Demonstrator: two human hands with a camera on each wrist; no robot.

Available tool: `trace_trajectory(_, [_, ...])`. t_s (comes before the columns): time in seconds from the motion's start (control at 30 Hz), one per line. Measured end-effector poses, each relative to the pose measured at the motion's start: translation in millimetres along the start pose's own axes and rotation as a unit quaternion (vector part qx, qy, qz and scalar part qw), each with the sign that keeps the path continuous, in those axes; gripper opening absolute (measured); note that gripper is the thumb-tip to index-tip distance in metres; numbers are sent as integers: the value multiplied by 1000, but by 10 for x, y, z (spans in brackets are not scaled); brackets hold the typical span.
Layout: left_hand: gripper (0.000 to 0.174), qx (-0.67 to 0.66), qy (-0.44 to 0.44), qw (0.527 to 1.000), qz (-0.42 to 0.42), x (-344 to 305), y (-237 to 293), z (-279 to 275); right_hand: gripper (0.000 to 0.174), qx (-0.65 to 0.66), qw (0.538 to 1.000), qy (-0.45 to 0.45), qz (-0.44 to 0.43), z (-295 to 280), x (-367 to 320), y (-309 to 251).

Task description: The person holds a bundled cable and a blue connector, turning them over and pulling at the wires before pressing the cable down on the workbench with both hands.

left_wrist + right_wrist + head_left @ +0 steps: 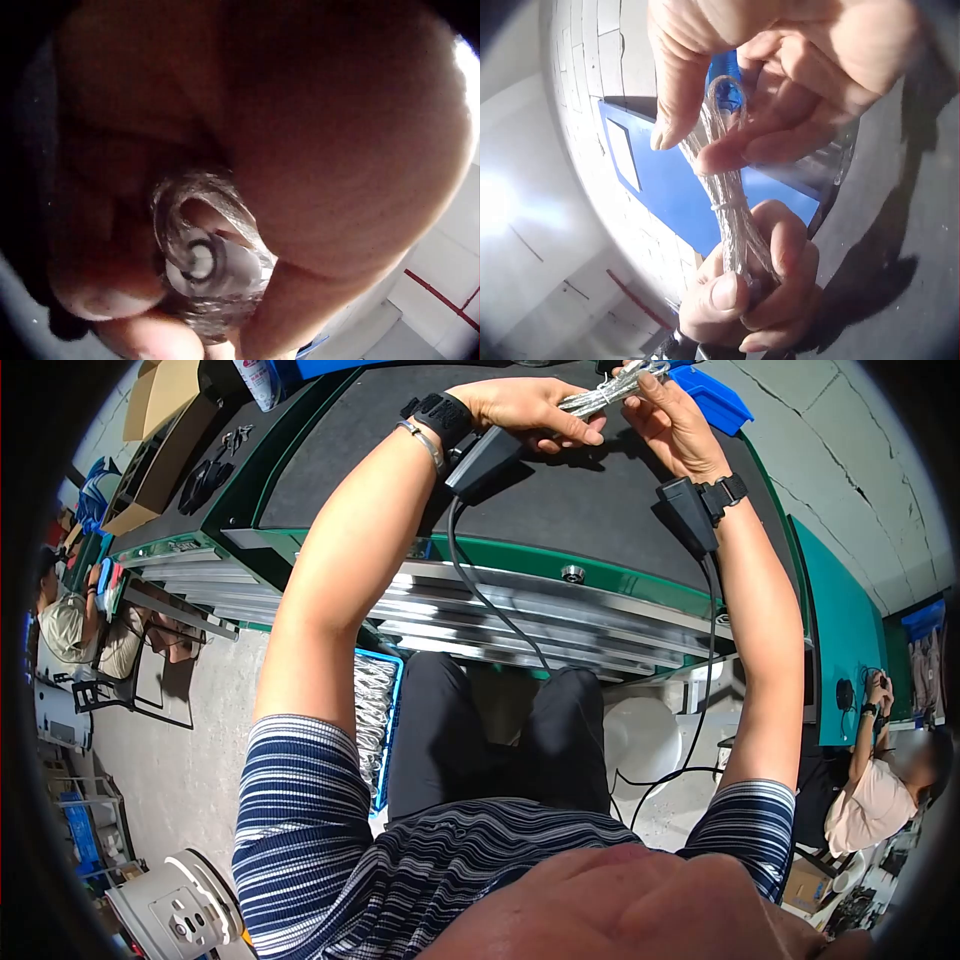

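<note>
A bundle of silvery, see-through cable, folded into long loops, is held between both hands over the workbench. A thin clear tie wraps its middle. My left hand grips one end, thumb and fingers curled round it. In the left wrist view a round, pale connector end shows among the strands in that hand. My right hand pinches the looped far end; in the right wrist view its thumb and fingertips close on the strands just beyond the tie.
A dark mat covers the green-edged bench. Blue bins stand at its far side. Below, near the left knee, a blue crate holds several similar cable bundles. A cardboard box is at upper left. Other people sit at both sides.
</note>
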State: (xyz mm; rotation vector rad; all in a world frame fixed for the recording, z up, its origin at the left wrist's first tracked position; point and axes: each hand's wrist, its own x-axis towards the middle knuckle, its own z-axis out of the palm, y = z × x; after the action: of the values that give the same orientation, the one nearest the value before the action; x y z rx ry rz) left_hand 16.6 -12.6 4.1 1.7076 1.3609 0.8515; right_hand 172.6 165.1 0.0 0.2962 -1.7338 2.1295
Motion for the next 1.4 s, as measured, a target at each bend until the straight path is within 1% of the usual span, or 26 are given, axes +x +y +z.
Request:
trace_trajectory(0.07, [30,6,13,1000,-4,-17,25,16,16,-11,1000,2,-2,24,-9,-9])
trace_trajectory(0.13, [30,13,25,1000,-10,-14,16,25,15,-28,999,30,-2,54,-26,-9])
trace_trajectory(0.2, [29,30,37,999,-8,4,-17,26,16,-41,999,21,0,96,-16,-41])
trace_trajectory(0.27, [30,20,28,999,-17,5,-20,17,16,-55,998,9,0,107,-14,-73])
trace_trajectory(0.33, [31,9,21,999,-27,-5,-27,9,19,-16,1000,4,12,91,-17,-56])
trace_trajectory(0.37, [33,27,29,999,-26,-5,-34,7,26,33,999,-17,6,10,10,-20])
trace_trajectory(0.4, [35,45,36,998,-26,-7,-35,8,26,33,999,-18,6,8,11,-35])
trace_trajectory(0.47, [36,57,46,997,-36,-9,-33,-6,32,130,991,-27,26,0,2,-57])
trace_trajectory(0.5, [38,69,55,995,-46,-9,-27,-14,34,130,991,-30,21,-12,15,-48])
trace_trajectory(0.53, [39,80,63,993,-57,-9,-22,-19,34,131,991,-29,22,-26,16,-41])
trace_trajectory(0.6, [38,90,47,993,-60,-7,-28,-19,32,95,995,-15,14,-21,13,-49])
trace_trajectory(0.63, [37,72,48,995,-43,-5,-45,-2,29,82,997,3,10,49,1,-75])
trace_trajectory(0.67, [36,54,50,997,-26,-3,-58,8,29,84,996,4,11,26,-4,-64])
trace_trajectory(0.7, [36,53,50,997,-27,1,-58,10,28,70,997,0,13,6,-2,-60])
trace_trajectory(0.77, [32,39,23,998,-33,8,-46,11,26,56,998,-6,15,-12,7,-55])
trace_trajectory(0.83, [30,34,26,998,-35,5,-50,16,23,22,1000,-4,0,29,12,-71])
trace_trajectory(0.97, [28,23,30,998,-47,9,-35,23,22,29,1000,2,6,-22,12,-69])
trace_trajectory(1.03, [28,21,35,998,-56,3,-16,27,20,2,1000,-8,-2,-12,6,-87])
trace_trajectory(1.17, [28,42,51,997,-44,-5,-10,18,21,4,1000,10,-4,64,17,-91])
trace_trajectory(1.23, [31,42,60,996,-43,25,-62,-42,23,79,994,72,5,46,25,-60])
trace_trajectory(1.27, [31,42,62,996,-43,25,-100,-65,23,79,994,70,6,1,35,-42])
trace_trajectory(1.33, [35,51,123,991,-14,35,-155,-90,25,119,991,66,10,-109,59,-23])
trace_trajectory(1.37, [42,88,127,988,9,15,-181,-128,25,121,991,55,3,-169,70,-16])
trace_trajectory(1.4, [42,86,127,988,10,-17,-144,-134,25,121,991,56,4,-204,77,-14])
